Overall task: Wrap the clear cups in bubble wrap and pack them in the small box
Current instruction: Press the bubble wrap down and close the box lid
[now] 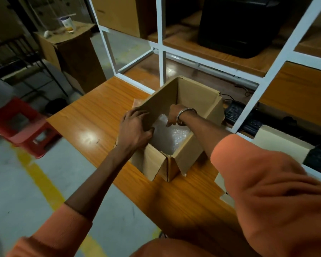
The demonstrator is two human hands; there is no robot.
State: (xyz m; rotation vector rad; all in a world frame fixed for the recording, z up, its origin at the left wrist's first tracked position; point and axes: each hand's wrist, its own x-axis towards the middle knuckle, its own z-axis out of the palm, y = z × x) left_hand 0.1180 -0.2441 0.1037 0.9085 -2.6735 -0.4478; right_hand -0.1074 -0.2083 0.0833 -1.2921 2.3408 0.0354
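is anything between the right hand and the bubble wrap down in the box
Nothing visible. The right hand is inside the small box, its flaps standing open, with fingers at the bubble wrap. The left hand holds the near wall.

Both arms in orange sleeves reach forward. Left hand (134,127) curls over the small box (198,93) left wall; right hand (174,115), bangled wrist bent, fingers curled down inside it.

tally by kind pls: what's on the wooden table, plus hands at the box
Open cardboard box: 1
Bubble wrap bundle inside the box: 1 (whether cups are inside it cannot be told)
Hands: 2, left hand gripping the box's flap, right hand reaching into the box
Total: 4
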